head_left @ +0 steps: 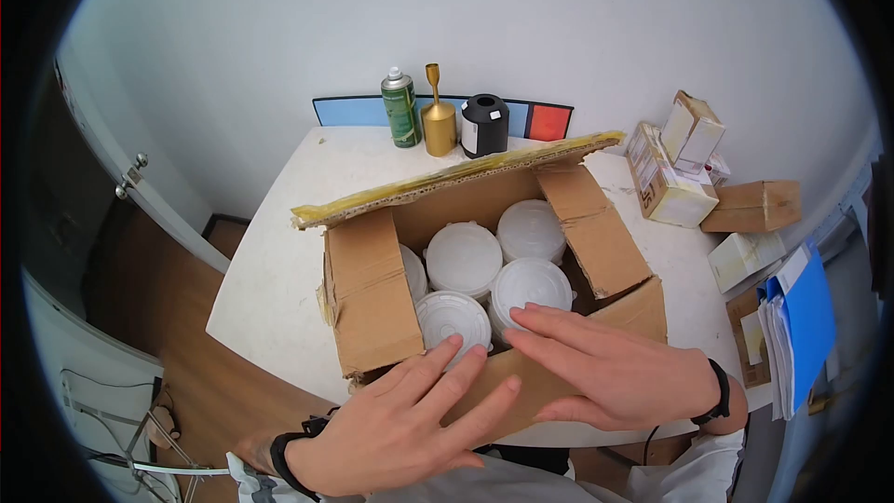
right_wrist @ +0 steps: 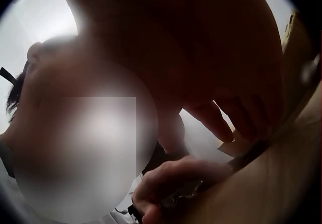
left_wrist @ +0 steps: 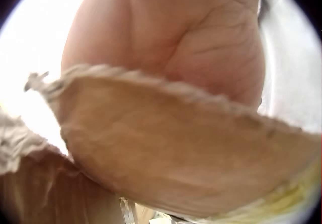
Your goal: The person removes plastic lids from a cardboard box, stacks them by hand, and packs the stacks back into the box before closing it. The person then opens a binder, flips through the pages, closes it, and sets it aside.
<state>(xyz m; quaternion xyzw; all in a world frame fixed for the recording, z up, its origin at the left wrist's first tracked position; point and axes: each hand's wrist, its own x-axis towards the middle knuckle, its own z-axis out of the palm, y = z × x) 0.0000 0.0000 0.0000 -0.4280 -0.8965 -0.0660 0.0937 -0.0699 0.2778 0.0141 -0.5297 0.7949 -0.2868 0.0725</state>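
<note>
An uncovered cardboard box (head_left: 372,303) holds several round white lidded tubs (head_left: 464,259). My left hand (head_left: 405,424) is over the near edge of the box with fingers spread, its fingertips at a near-left tub (head_left: 453,321). My right hand (head_left: 615,368) reaches in from the right, fingers extended together over the near flap, tips at the lid of another tub (head_left: 531,291). Whether the fingertips touch the lids cannot be told. In the left wrist view the palm (left_wrist: 166,38) is behind a torn cardboard flap (left_wrist: 176,143). The right wrist view shows the right hand (right_wrist: 201,48) dark above cardboard.
Behind the box on the white table (head_left: 270,251) stand a green spray can (head_left: 401,112), a gold candle holder (head_left: 439,126) and a black canister (head_left: 485,126). Small cartons (head_left: 670,177) and a blue folder (head_left: 803,317) are on the right. A door (head_left: 140,149) is at the left.
</note>
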